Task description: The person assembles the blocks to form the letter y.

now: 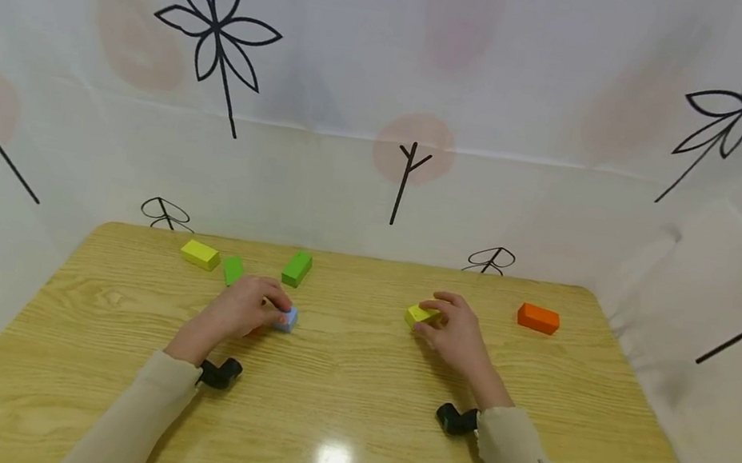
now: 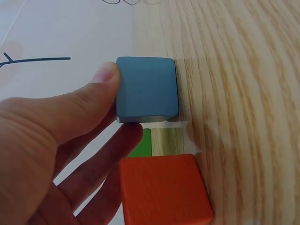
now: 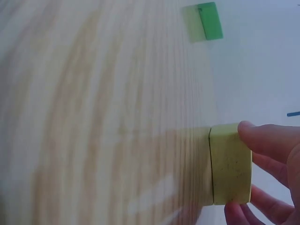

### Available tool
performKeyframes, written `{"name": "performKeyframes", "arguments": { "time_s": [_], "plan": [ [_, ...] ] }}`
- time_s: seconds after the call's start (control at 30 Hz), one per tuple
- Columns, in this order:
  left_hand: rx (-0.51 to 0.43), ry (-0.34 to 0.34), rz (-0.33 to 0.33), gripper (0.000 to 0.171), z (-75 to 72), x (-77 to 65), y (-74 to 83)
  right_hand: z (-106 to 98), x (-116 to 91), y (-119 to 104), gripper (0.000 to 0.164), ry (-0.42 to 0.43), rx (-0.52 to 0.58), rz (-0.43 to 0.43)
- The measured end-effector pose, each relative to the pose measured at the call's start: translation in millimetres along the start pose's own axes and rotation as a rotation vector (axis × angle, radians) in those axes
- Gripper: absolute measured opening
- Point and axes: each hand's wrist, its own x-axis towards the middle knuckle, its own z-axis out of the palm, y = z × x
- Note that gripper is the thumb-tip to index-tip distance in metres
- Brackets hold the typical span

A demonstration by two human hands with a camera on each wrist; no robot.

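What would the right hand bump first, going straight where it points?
Past the yellow block it pinches, the right hand would probably meet the patterned cloth behind the table, though depth is unclear.

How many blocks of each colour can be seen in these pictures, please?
Yellow blocks: 2
Green blocks: 2
Orange-red blocks: 2
Blue block: 1
Total: 7

Table (image 1: 316, 393): wood grain, smooth, glossy at six o'clock. Blocks (image 2: 146, 89): smooth, matt, painted-looking. Backdrop (image 1: 334, 96) at twelve o'clock: cloth, matt, lightly creased. Sleeves (image 1: 130, 420): matt cloth.
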Motion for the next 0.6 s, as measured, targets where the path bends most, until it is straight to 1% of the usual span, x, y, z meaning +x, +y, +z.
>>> {"name": "performKeyframes", "arguments": {
  "time_s": [0.13,0.23,0.33,0.47,0.6],
  "plan": [
    [0.037,0.000,0.004,0.012,0.3,-0.3,-0.3,-1.3,1.8,0.1,0.036,-0.001,0.011,-0.005],
    [0.067,-0.001,0.017,0.012,0.6,-0.7,-0.9,-1.0,3.4,1.9,0.036,-0.010,0.006,-0.025],
    [0.082,0.001,0.052,0.012,0.8,-1.0,-0.8,-0.5,4.7,4.9,0.036,-0.021,0.001,-0.034],
    [0.084,0.006,0.077,0.012,1.1,-1.4,0.1,-1.4,5.9,6.7,0.037,-0.044,0.019,-0.036],
    [0.069,0.009,0.067,0.013,1.7,-2.3,0.2,-3.3,6.8,5.1,0.038,-0.074,0.064,-0.007]
  ]
}}
